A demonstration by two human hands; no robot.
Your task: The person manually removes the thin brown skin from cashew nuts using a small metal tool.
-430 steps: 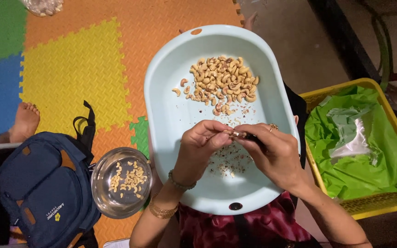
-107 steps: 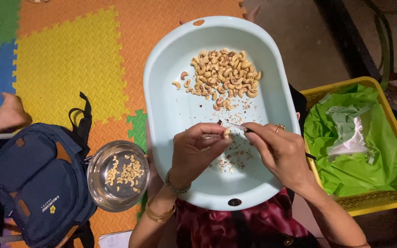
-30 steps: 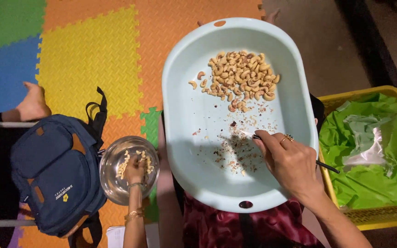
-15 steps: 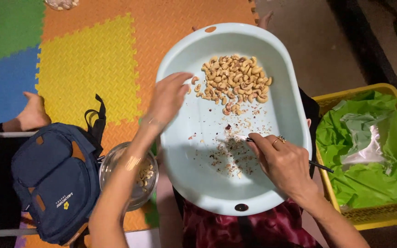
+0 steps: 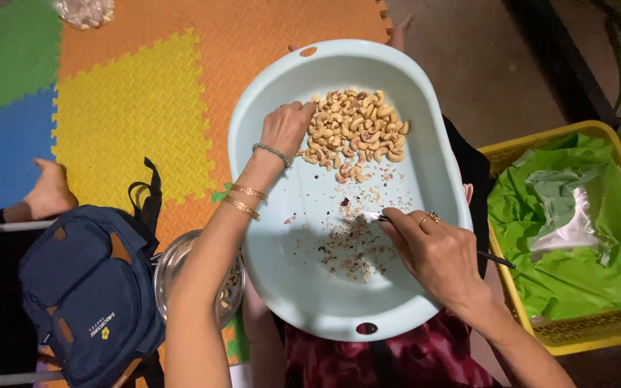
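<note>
Since half a second ago, left hand [image 5: 287,129] has reached the cashew pile [image 5: 353,133] at the far end of the pale blue tub [image 5: 267,215], fingers curled onto nuts, while right hand [image 5: 436,251] grips a thin knife [image 5: 375,215] over the husk scraps [image 5: 350,248]

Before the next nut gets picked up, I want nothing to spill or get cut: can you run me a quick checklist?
1. Left hand at the cashew pile: ok, fingers touch its left edge.
2. A nut already pinched: cannot tell, fingertips hidden.
3. Right hand keeps the thin tool: ok, tip over the skin scraps, away from the left hand.
4. Pale blue tub steady on the lap: cannot tell.
5. Steel bowl reachable: ok, beside the tub, partly hidden by the left forearm.
</note>
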